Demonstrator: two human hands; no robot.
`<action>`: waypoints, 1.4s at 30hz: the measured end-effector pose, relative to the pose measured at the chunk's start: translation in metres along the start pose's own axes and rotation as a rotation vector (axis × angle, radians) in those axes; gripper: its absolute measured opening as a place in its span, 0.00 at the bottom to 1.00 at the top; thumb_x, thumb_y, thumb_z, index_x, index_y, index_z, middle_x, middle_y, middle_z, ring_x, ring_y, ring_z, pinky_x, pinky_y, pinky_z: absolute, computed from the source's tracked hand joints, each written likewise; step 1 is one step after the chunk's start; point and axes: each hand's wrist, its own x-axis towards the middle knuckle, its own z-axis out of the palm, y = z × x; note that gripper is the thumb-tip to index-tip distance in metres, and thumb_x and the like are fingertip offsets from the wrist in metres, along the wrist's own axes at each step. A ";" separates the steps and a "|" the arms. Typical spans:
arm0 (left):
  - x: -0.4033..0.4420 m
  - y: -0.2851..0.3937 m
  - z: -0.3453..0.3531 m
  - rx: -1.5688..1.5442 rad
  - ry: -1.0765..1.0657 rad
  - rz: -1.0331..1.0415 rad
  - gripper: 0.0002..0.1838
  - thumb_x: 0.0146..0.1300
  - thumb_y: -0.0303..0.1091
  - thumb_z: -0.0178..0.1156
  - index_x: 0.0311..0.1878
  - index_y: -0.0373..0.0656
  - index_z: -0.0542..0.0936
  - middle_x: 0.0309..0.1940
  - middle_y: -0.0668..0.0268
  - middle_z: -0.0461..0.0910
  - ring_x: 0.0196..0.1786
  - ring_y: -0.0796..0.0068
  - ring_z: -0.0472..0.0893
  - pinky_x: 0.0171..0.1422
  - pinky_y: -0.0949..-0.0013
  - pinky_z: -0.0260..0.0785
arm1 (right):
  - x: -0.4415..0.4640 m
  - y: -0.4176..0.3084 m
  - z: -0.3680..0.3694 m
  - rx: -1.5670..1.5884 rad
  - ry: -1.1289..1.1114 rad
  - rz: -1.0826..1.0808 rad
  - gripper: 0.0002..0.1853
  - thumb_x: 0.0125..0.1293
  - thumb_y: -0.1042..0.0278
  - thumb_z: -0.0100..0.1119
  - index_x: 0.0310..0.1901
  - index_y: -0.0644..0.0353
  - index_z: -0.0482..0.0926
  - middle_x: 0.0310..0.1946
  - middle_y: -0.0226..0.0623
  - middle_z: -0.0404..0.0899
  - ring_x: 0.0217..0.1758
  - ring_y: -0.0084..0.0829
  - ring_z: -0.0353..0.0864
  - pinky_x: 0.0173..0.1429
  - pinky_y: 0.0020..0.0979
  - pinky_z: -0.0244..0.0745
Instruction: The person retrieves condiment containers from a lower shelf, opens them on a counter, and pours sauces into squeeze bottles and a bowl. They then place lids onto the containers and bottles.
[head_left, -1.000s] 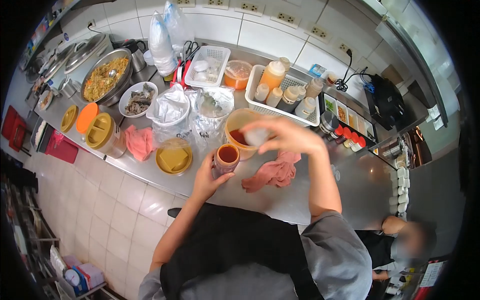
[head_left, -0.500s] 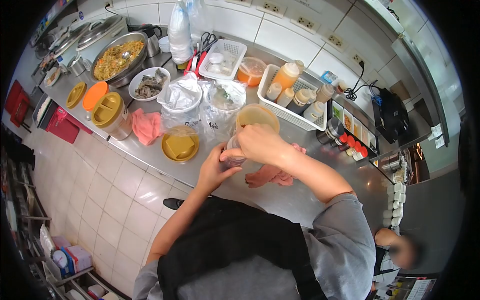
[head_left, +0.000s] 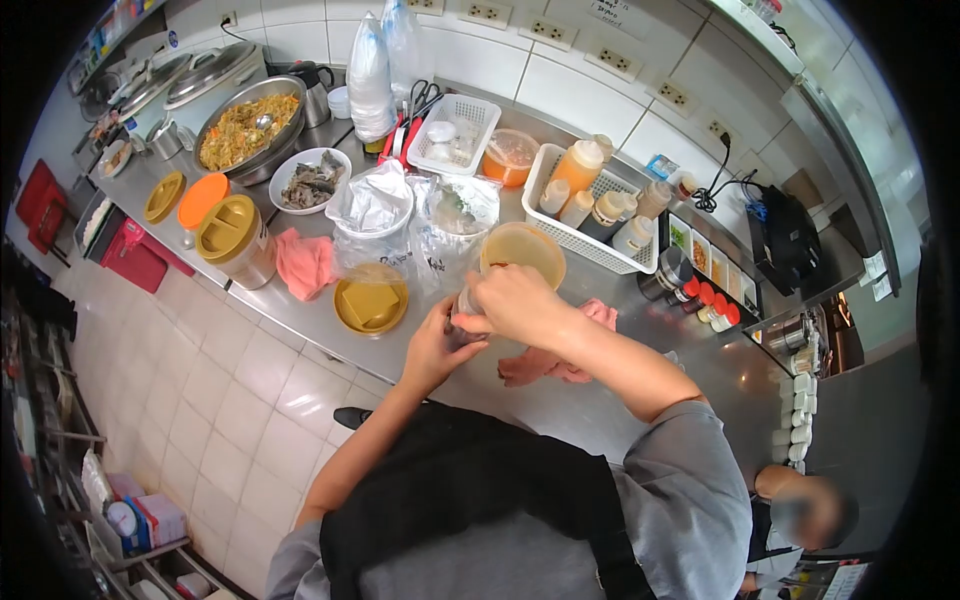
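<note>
My left hand (head_left: 434,350) is wrapped round a small clear container (head_left: 468,324), held just over the counter's front part. Above its mouth is my right hand (head_left: 518,302), fingers bent and closed; what they grip is hidden. Just behind my right hand stands an open yellowish plastic tub (head_left: 535,250), with something brownish near its front rim. A gold-coloured lid (head_left: 368,302) lies to the left of my left hand. Under my right forearm lies a crumpled pink cloth (head_left: 545,366).
Foil-and-plastic-covered bowls (head_left: 370,200), a shrimp bowl (head_left: 310,200) and a large jar (head_left: 237,245) stand left. A white basket of squeeze bottles (head_left: 590,245) and red-capped shakers (head_left: 705,297) are right. Another person (head_left: 780,520) is at the lower right.
The view has shifted slightly. My right hand has drawn a little toward me, showing more of the tub's inside. My left hand stays round the small container.
</note>
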 end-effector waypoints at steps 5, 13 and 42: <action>0.000 -0.001 -0.004 0.027 -0.008 0.069 0.45 0.53 0.45 0.78 0.70 0.39 0.67 0.57 0.50 0.79 0.57 0.52 0.82 0.58 0.58 0.75 | -0.008 0.029 -0.011 0.118 0.174 -0.595 0.17 0.56 0.65 0.71 0.49 0.52 0.86 0.51 0.46 0.75 0.52 0.47 0.81 0.53 0.44 0.78; 0.007 -0.001 -0.010 -0.008 -0.123 -0.005 0.48 0.56 0.40 0.78 0.73 0.32 0.62 0.65 0.52 0.74 0.67 0.65 0.76 0.70 0.61 0.70 | 0.002 0.018 -0.016 0.046 0.045 -0.309 0.18 0.53 0.56 0.72 0.45 0.54 0.88 0.49 0.47 0.77 0.50 0.47 0.83 0.50 0.43 0.80; 0.014 -0.002 -0.014 -0.143 -0.209 -0.088 0.49 0.56 0.38 0.78 0.75 0.36 0.60 0.69 0.56 0.70 0.72 0.62 0.71 0.74 0.53 0.68 | 0.016 0.041 -0.035 0.192 0.208 -0.492 0.24 0.77 0.41 0.44 0.48 0.48 0.87 0.44 0.41 0.83 0.51 0.45 0.82 0.50 0.42 0.75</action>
